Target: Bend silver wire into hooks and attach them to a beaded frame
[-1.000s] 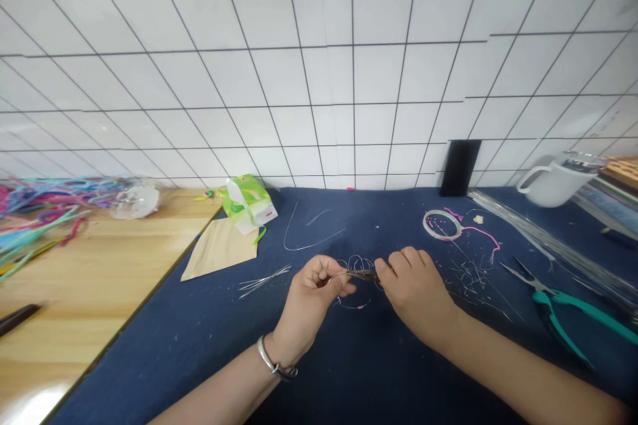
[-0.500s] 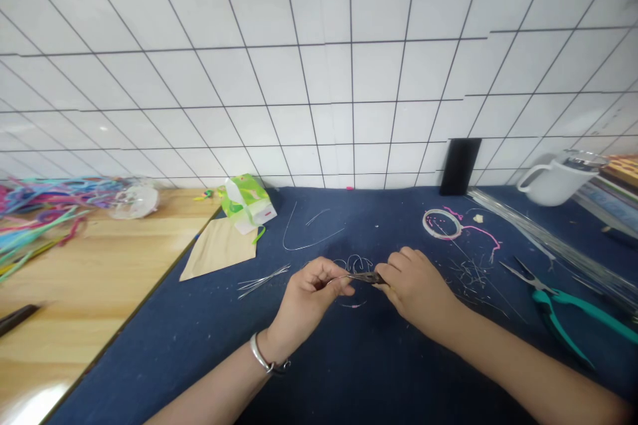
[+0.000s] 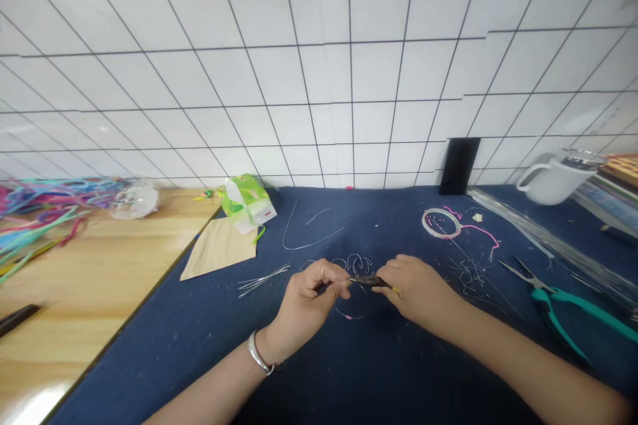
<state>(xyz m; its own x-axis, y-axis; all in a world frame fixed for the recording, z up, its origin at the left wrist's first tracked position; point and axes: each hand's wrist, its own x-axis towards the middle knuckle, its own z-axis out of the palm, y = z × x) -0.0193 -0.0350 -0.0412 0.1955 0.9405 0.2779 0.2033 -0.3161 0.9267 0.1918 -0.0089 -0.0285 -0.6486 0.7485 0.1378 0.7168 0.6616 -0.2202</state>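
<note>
Several straight wires [image 3: 263,281] lie unbent at the left of the table [image 3: 164,345], while the curled wires [image 3: 357,264] just beyond the hands look already shaped to me; how many are complete, I cannot tell. I see the left hand [image 3: 312,295] angled inward, fingertips pressed together on what seems the pink-beaded wire [image 3: 348,317] arcing below, the dark pliers [image 3: 369,281] reaching those fingertips, and the right hand [image 3: 419,289], knuckles up, wrapped around their handles.

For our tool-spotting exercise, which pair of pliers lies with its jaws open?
The teal-handled pliers on the blue cloth, jaws spread apart; the darker pliers are held in the right hand.
</note>
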